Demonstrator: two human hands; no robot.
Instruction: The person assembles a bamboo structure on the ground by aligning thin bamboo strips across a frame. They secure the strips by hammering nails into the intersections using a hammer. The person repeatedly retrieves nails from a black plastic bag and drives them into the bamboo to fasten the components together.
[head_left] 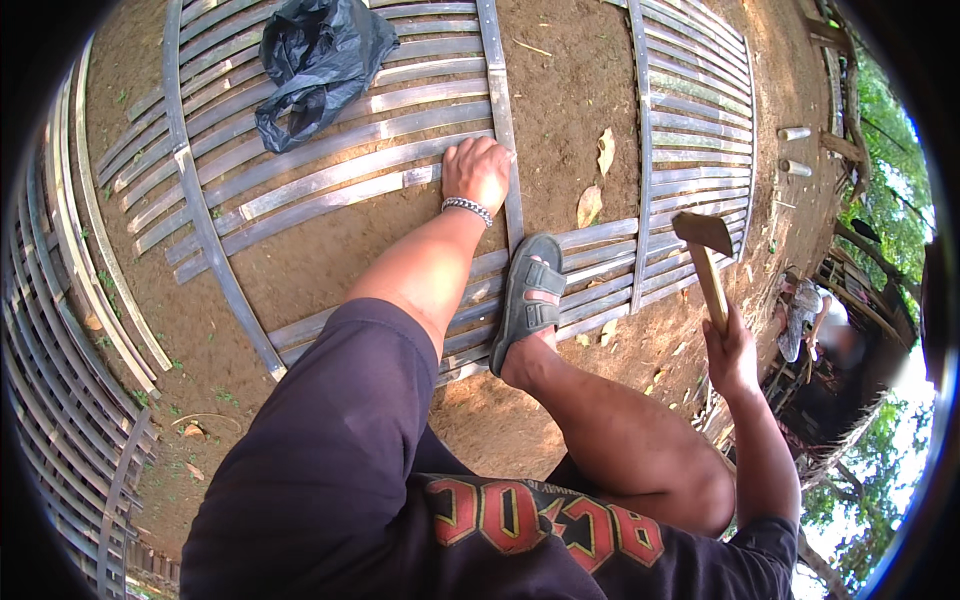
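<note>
My left hand [478,175], with a chain bracelet on the wrist, is closed over a bamboo slat [408,180] where it meets a long crosspiece [497,85]. The fingertips are hidden, so a small thing under them cannot be ruled out. Raised at the right, my right hand [732,352] grips the wooden handle of a hatchet [706,236] with a rusty, wedge-shaped head. The slatted bamboo panel [340,130] lies on the ground under my left hand. My sandalled foot [530,300] rests on its slats, close to the crosspiece.
A black plastic bag [322,65] lies on the panel's far left. More slatted bamboo [700,110] extends right, with dry leaves [590,205] on the soil between. Loose strips [85,200] and another panel [50,370] lie left. Another person [805,315] is at the far right, beside a dark shelter.
</note>
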